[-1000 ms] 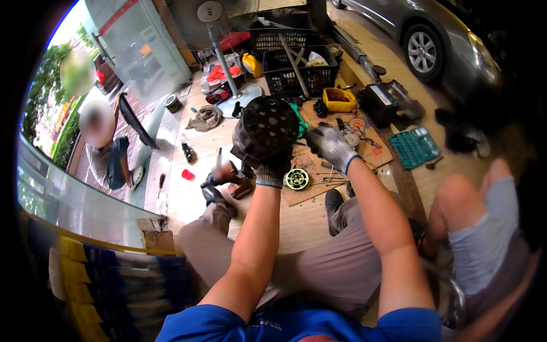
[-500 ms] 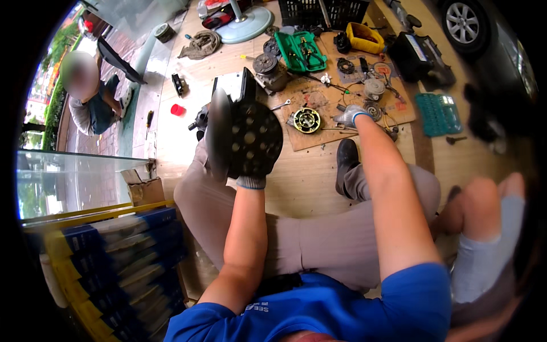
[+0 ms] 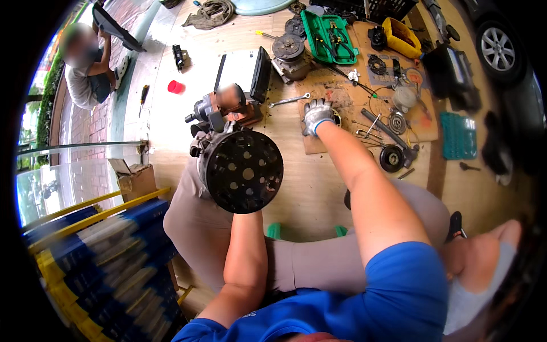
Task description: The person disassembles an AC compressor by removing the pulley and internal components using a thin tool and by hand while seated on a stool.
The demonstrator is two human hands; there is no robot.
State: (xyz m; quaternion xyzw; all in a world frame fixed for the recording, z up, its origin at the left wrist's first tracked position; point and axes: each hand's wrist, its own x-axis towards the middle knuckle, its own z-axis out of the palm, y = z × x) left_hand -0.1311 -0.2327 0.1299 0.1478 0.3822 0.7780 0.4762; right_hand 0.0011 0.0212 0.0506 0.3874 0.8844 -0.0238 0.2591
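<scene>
A compressor with a black round pulley plate [image 3: 245, 172] full of holes is held above my left thigh. Its metal body [image 3: 213, 139] shows behind the plate. My left forearm runs up under it, and the hand is hidden behind the plate; the compressor appears to rest in its grip. My right hand [image 3: 317, 117], in a grey-and-white glove, lies over a ring-shaped coil [image 3: 338, 118], its fingers bent past the far rim. Most of the coil is covered. A hammer [image 3: 393, 137] lies to the right of that hand, and a wrench [image 3: 289, 101] to its left.
Another compressor [image 3: 290, 54], a green tool case [image 3: 329, 37] and a yellow container [image 3: 401, 37] lie beyond. A white-topped box [image 3: 242, 74] and red cap [image 3: 176, 87] are ahead left. A person [image 3: 85, 74] crouches at far left; another person [image 3: 484, 262] is close right.
My right hand has moved left, from beside the coil to over it. The pulley plate, blurred before, now faces up toward me and is sharp. The hammer now shows on the floor.
</scene>
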